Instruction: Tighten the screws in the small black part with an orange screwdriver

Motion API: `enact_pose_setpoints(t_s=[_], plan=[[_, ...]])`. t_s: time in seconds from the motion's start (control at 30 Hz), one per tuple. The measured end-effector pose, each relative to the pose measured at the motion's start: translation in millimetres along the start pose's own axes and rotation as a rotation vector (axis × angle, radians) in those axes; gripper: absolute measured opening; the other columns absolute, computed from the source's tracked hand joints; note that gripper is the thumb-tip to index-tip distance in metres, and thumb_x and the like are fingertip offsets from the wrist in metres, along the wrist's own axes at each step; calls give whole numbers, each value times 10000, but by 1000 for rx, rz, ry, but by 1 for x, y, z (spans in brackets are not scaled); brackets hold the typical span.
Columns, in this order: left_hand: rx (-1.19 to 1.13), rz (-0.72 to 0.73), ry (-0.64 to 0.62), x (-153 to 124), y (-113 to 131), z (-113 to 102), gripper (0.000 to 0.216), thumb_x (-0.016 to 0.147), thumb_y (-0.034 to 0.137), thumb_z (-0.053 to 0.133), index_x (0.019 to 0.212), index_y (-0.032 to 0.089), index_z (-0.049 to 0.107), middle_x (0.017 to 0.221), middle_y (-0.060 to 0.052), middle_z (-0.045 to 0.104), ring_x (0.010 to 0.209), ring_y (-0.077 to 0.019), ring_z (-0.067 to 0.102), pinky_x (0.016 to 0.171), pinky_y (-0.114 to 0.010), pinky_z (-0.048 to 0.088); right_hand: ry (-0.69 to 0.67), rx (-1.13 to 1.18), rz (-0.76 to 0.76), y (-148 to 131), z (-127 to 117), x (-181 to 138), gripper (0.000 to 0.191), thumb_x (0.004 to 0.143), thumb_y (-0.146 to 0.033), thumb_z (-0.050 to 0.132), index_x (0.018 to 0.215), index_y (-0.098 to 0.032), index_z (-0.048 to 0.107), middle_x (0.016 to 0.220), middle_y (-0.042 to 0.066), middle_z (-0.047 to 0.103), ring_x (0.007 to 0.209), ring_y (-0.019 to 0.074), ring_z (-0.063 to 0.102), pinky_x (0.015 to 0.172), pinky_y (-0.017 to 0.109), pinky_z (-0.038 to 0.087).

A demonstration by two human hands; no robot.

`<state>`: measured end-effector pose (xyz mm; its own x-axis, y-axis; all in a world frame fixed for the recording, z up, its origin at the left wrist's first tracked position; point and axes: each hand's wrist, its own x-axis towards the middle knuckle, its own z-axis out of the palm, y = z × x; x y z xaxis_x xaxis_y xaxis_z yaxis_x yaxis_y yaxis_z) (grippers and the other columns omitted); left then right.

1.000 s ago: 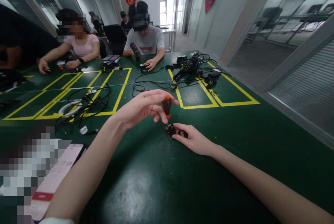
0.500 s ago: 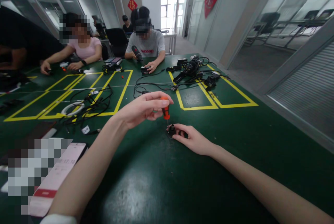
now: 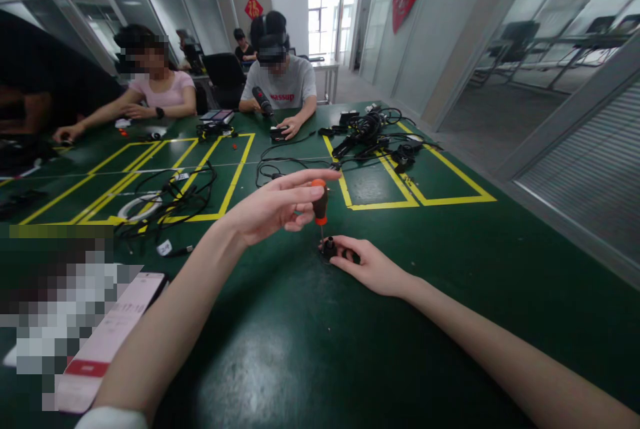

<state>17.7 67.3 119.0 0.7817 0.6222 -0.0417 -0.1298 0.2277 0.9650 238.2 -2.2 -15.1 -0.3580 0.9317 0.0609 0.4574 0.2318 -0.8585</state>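
Note:
My left hand (image 3: 273, 207) pinches the orange-and-black handle of a small screwdriver (image 3: 320, 203), held upright with its tip down. The tip meets a small black part (image 3: 329, 249) on the green table (image 3: 310, 342). My right hand (image 3: 373, 267) lies on the table and grips that black part with its fingertips, holding it in place.
A white-and-red card (image 3: 105, 342) lies at the near left. A tangle of black cables (image 3: 165, 195) sits on the yellow-marked squares, another pile (image 3: 373, 132) at the far right. Two people (image 3: 280, 85) sit across the table, one holding a black tool (image 3: 261, 99).
My left hand's fingers have shifted around the screwdriver handle, index finger now stretched over its top. My right hand stays on the black part. The person at far left has moved an arm outward.

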Motion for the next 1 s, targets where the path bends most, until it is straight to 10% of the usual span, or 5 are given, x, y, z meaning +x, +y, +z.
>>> enact_pose_setpoints(t_s=[0.23,0.57,0.77,1.0], plan=[[-35,-28,-59,3,2,-4,385,924,503,678,1074,152,621,1152,-155,732,715,-186,737,508,-206,495,-10,6,4,-4,-1,-1,440,969,-352,604,1343,-130,667,905,56,679,738,171,567,682,300,488],[32,6,21,-1,1,-2,417,768,360,882,1094,140,743,840,-28,675,542,-20,463,455,-142,270,-1,-5,9,-2,-1,-1,434,968,-361,614,1339,-142,664,911,56,681,747,174,573,679,296,496],[-40,-42,-90,1,2,-4,367,904,492,698,1071,171,640,1114,-135,752,704,-190,742,483,-200,454,-11,7,-4,-2,-1,-1,430,971,-349,607,1347,-147,659,948,68,702,744,173,563,679,303,489],[6,32,-17,-2,0,1,479,814,316,836,1241,204,651,964,-34,711,526,-34,524,453,-152,358,-13,-10,-5,-3,-2,-1,445,971,-346,603,1352,-123,653,960,82,712,753,179,577,690,313,500]])
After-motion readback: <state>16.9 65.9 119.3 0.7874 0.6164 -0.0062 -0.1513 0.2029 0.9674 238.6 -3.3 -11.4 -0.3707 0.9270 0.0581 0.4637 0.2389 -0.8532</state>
